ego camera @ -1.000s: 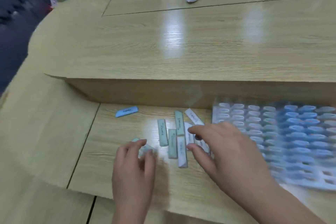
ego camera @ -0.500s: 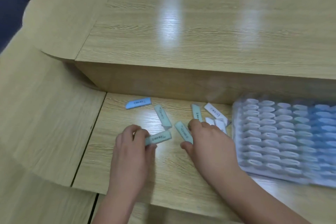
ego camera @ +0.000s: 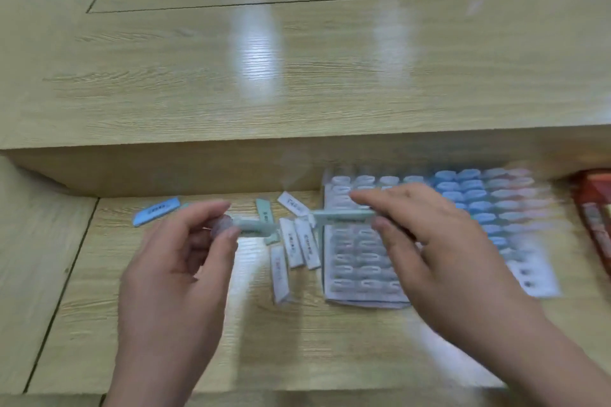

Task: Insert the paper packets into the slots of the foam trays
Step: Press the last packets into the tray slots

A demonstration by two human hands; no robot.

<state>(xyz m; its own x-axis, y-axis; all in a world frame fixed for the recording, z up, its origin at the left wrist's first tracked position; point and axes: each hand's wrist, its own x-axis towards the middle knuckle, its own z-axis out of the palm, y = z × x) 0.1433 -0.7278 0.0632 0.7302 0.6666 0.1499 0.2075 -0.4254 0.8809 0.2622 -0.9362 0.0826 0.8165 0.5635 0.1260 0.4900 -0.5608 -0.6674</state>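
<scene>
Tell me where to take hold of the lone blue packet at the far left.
Pinch the blue packet across its two long edges near the middle, coming straight down from above. It lies flat on the desk, apart from the other packets, so both edges look free.

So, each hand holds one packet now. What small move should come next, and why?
Probably lower the right hand so its pale green packet goes into a slot of the foam tray. It hangs over the tray's left part, where slots look unfilled, though blur hides detail. The left hand pinches another packet left of the tray.
</scene>
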